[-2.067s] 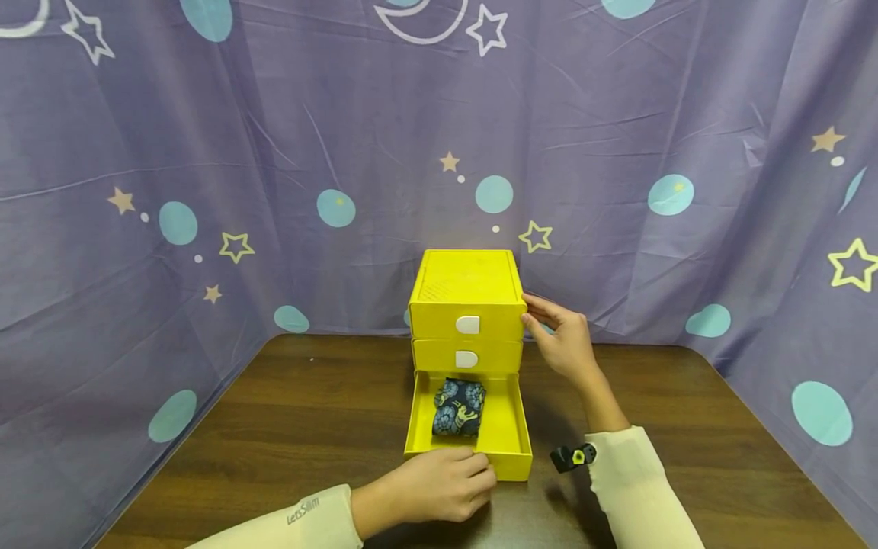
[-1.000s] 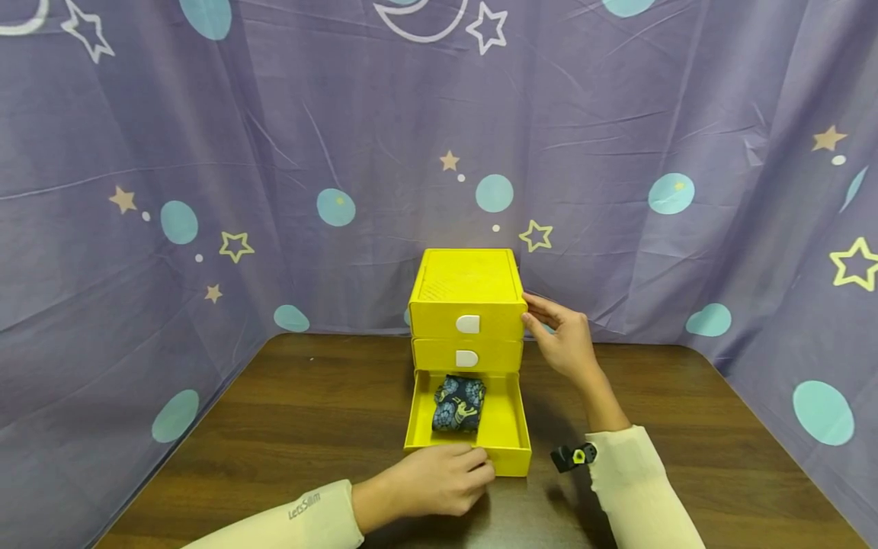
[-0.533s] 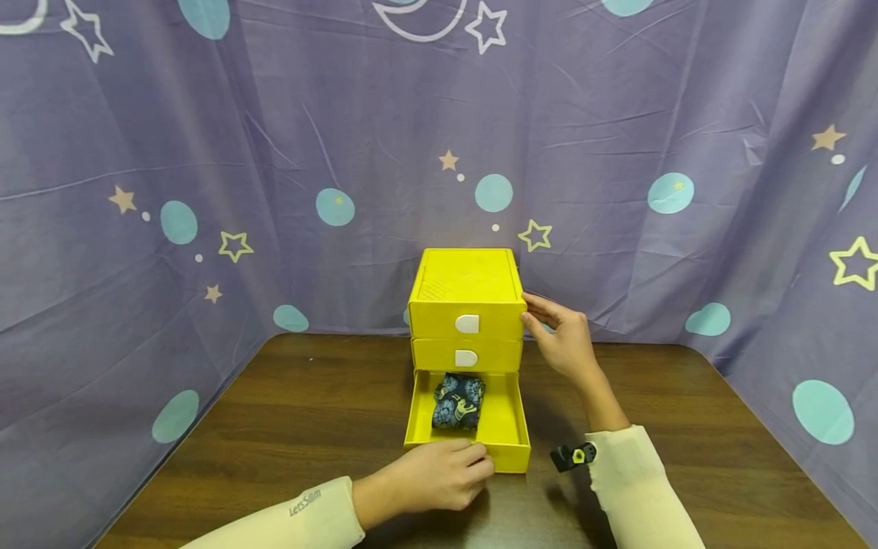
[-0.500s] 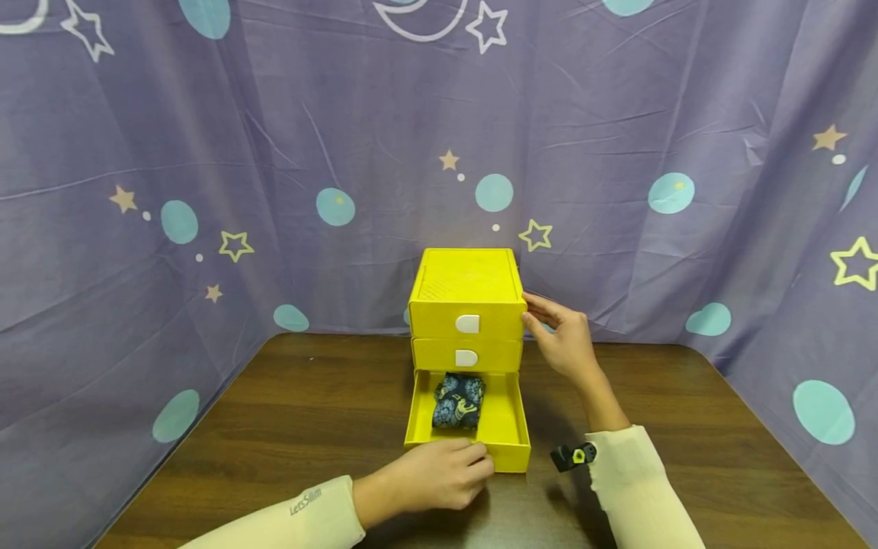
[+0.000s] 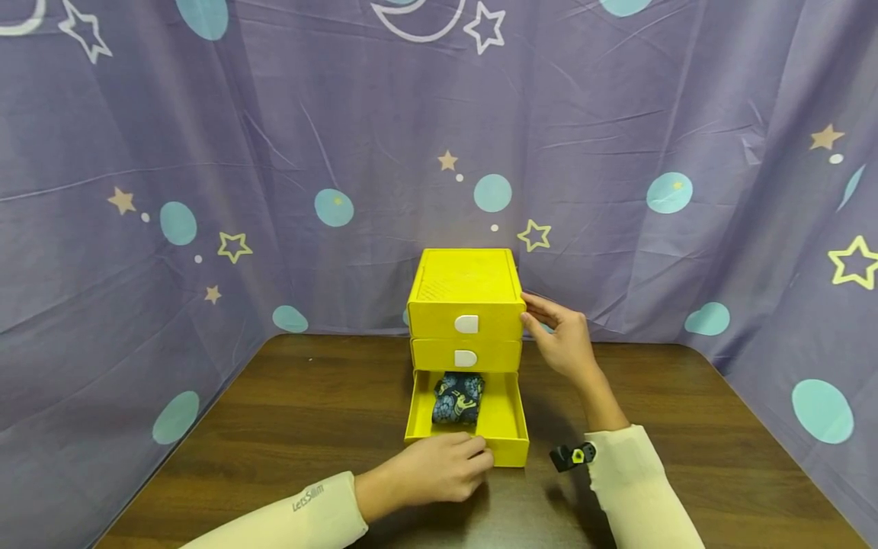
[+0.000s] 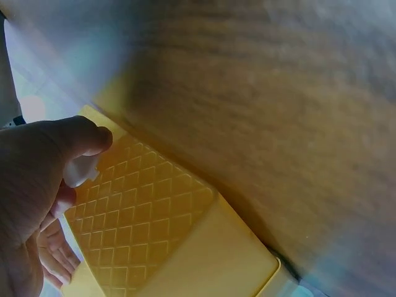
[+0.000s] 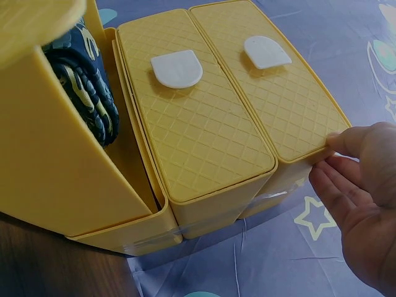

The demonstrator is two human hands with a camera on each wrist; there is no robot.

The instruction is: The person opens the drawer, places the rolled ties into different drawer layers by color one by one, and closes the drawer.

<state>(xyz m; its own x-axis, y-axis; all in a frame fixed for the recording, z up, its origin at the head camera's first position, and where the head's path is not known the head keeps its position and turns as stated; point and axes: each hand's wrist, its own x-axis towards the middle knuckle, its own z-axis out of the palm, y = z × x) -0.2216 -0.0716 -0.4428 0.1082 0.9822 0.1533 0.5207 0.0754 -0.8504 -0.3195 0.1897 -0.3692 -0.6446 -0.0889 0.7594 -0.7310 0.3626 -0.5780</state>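
Observation:
A yellow drawer unit (image 5: 469, 274) stands upright on the table, its upper two drawers pushed in. Its bottom drawer (image 5: 504, 423) is pulled partway out. Inside that drawer, towards the left, lies a folded dark blue patterned cloth (image 5: 456, 398). At the bottom drawer's front my left hand (image 5: 439, 469) pinches the white handle (image 6: 80, 170) between thumb and fingers; the head view hides this handle behind the hand. My right hand (image 5: 564, 343) holds the unit's upper right front corner, thumb on the front edge and fingers along the side, as the right wrist view shows.
White tabs mark the top drawer (image 5: 467, 324) and middle drawer (image 5: 466, 357). A brown wooden table (image 5: 309, 404) carries the unit. Behind it hangs a purple curtain (image 5: 384, 137) with stars and dots. A small black device (image 5: 572, 457) sits at the right wrist.
The bottom drawer has slid slightly inward, away from me, with the left hand following on its handle and the cloth moving along. The right hand stays at the corner.

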